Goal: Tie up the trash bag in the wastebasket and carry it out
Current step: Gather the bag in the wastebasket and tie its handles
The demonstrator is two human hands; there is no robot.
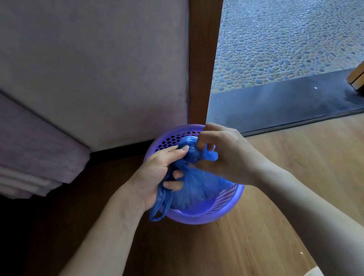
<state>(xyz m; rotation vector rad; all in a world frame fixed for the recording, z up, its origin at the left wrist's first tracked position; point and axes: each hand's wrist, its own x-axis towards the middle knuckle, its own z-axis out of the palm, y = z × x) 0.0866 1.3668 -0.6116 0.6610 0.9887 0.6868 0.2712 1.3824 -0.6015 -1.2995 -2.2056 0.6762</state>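
A thin, crinkled blue plastic trash bag [196,188] is sitting inside a round purple plastic wastebasket [208,214], its body bulging up past the rim and its film pulling into fine radiating pleats toward a gathered neck. Above the wastebasket's middle the neck is bunching into a tight twisted wad, glossy where the light is catching it. A looped handle strip of the same blue film is hanging down over the wastebasket's near-left rim.

The left hand [158,176] is reaching over the wastebasket's left side, its fingers [175,184] curling closed around the gathered neck while the thumb is pressing on the wad. The right hand [226,155] is coming in over the wastebasket's right side, its fingers [204,140] pinching narrow on a short twisted end of the bag that is sticking out to the right.

The wastebasket's wall is smooth at the rim and perforated below, with round holes showing on the far inner side and slotted lattice on the near-right. It is standing on a wooden plank floor [295,181] with visible grain, close against a pale matte wall [89,69]. Just behind the wastebasket a brown wooden door frame [206,44] is rising, and beyond it to the right a dark flat threshold [285,101] is meeting pebble-textured floor tiles [299,22]. Left of the wastebasket, folded mauve fabric [18,145] with a ribbed edge is lying low.
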